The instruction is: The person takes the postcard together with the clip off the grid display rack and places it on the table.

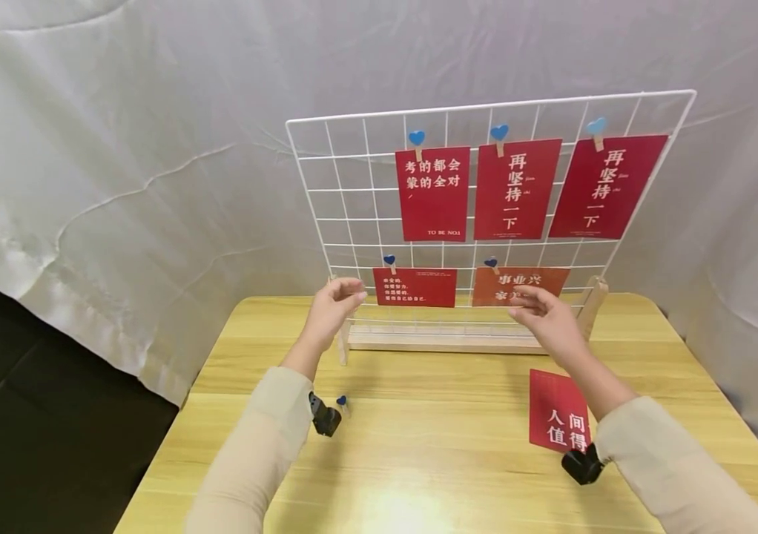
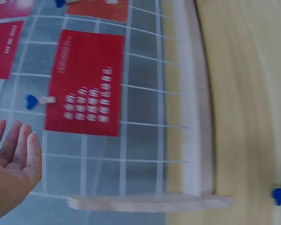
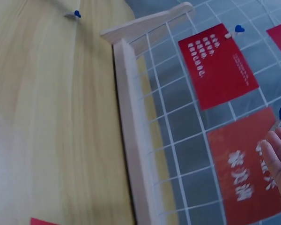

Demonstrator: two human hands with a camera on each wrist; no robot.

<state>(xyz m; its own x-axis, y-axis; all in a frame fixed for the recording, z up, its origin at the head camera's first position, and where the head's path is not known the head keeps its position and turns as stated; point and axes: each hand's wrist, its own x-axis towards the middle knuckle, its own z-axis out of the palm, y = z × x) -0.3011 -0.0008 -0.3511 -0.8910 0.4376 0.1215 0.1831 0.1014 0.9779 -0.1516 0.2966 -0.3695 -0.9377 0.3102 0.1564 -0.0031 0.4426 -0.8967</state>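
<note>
Head view showed a white wire grid (image 1: pixel 352 222) standing upright on a wooden base (image 1: pixel 446 340) at the back of the table (image 1: pixel 419 460). Five red cards hung on it by small blue heart clips — three above, two below. The right hand (image 1: pixel 549 320) was raised at the lower right card (image 1: pixel 519 285), fingers loosely extended and touching its face; the right wrist view confirmed fingertips (image 3: pixel 271 154) on the card, with no grip visible. The left hand (image 1: pixel 334 305) hovered near the grid's left post, beside the lower left card (image 1: pixel 414 287); in the left wrist view its fingers (image 2: pixel 18 150) lay relaxed and holding nothing.

A sixth card (image 1: pixel 558 411) lay flat on the table under the right forearm, and a loose blue clip (image 1: pixel 342 401) lay near the left forearm.

Judgement: the cards appeared thin, light and bendable — best taken by an edge or corner, not the face. The clips looked small and springy, calling for a pinch at the tail end.
</note>
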